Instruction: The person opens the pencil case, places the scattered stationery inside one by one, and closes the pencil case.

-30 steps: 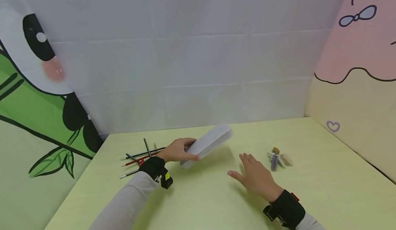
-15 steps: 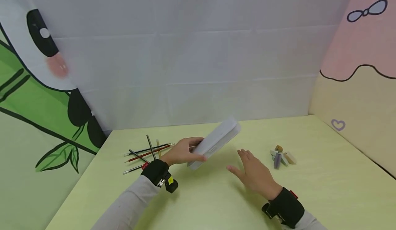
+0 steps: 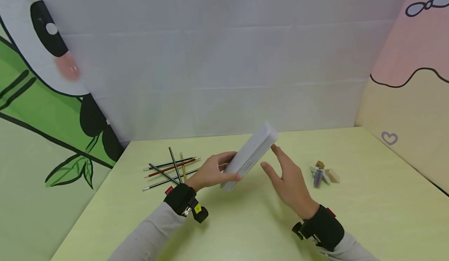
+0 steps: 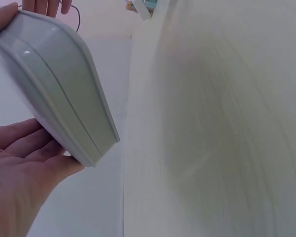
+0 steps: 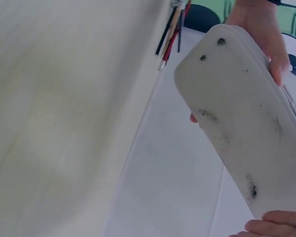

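My left hand (image 3: 212, 171) grips a white plastic pencil case (image 3: 250, 153) by its near end, thumb on one side and fingers on the other. The case is held up off the table, tilted, its far end raised. A seam runs along its side in the left wrist view, and dark smudges mark its broad face (image 5: 237, 108) in the right wrist view. My right hand (image 3: 292, 183) is at the far end of the case, fingers extended, fingertips (image 5: 281, 219) right at its edge. The right thumb stands apart from the index finger.
Several pencils (image 3: 170, 169) lie crossed in a loose heap on the pale yellow table (image 3: 238, 226), left of my left hand. A small cluster of coloured blocks, including a purple one (image 3: 318, 178), lies to the right. A white cloth wall (image 3: 224, 66) stands behind.
The pencil case has moved right in the view and tilted more steeply, its far end rising. My right hand has come up to that end, fingers now at its edge.
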`<state>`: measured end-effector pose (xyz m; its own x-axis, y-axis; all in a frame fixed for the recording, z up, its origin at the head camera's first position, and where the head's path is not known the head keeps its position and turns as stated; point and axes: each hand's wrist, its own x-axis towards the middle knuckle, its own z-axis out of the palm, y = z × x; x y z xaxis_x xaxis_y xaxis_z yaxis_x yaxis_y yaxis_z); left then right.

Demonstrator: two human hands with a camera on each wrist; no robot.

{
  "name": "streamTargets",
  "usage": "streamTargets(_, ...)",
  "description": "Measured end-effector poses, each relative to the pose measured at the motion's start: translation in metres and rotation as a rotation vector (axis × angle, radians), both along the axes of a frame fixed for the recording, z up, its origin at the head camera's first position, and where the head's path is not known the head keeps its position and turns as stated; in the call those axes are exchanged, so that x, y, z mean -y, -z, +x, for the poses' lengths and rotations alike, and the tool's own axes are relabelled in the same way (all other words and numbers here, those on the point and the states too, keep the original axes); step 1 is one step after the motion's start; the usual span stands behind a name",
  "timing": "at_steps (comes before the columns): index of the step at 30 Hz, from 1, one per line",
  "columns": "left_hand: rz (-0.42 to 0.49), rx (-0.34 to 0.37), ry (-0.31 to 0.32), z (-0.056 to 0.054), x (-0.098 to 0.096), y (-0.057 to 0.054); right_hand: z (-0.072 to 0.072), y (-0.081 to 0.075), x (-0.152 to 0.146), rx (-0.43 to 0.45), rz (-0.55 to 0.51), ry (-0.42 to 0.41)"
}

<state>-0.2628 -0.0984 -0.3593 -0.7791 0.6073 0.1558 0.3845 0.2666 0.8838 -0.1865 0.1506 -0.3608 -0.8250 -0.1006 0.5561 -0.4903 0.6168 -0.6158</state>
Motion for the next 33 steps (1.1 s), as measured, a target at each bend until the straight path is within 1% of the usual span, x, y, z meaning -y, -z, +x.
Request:
streamTargets(4, 0.052, 0.020, -0.001, 0.005, -0.004, 0.000, 0.000, -0.006, 0.000, 0.015, -0.096, -0.033)
streamTargets(7, 0.077, 0.027, -0.002, 0.009, -0.006, 0.001, 0.000, -0.011, 0.000, 0.042, -0.170, -0.082)
streamTargets(10, 0.097, 0.036, 0.004, 0.015, -0.008, 0.001, 0.001, -0.016, 0.000, 0.082, -0.258, -0.135)
streamTargets(15, 0.131, 0.069, 0.015, 0.025, -0.012, 0.002, 0.003, -0.022, -0.001, 0.163, -0.389, -0.175)
streamTargets(17, 0.140, 0.080, 0.017, 0.029, -0.013, 0.001, 0.003, -0.023, -0.001, 0.185, -0.430, -0.192)
streamTargets(20, 0.157, 0.084, 0.030, 0.034, -0.014, 0.001, 0.004, -0.023, -0.001, 0.206, -0.496, -0.240)
streamTargets(24, 0.180, 0.096, 0.053, 0.039, -0.015, 0.002, 0.007, -0.025, 0.000, 0.225, -0.542, -0.270)
streamTargets(27, 0.201, 0.105, 0.065, 0.044, -0.017, 0.004, 0.008, -0.024, 0.000, 0.197, -0.577, -0.303)
streamTargets(33, 0.207, 0.106, 0.052, 0.056, -0.020, 0.008, 0.006, -0.022, 0.001, 0.058, -0.671, -0.439)
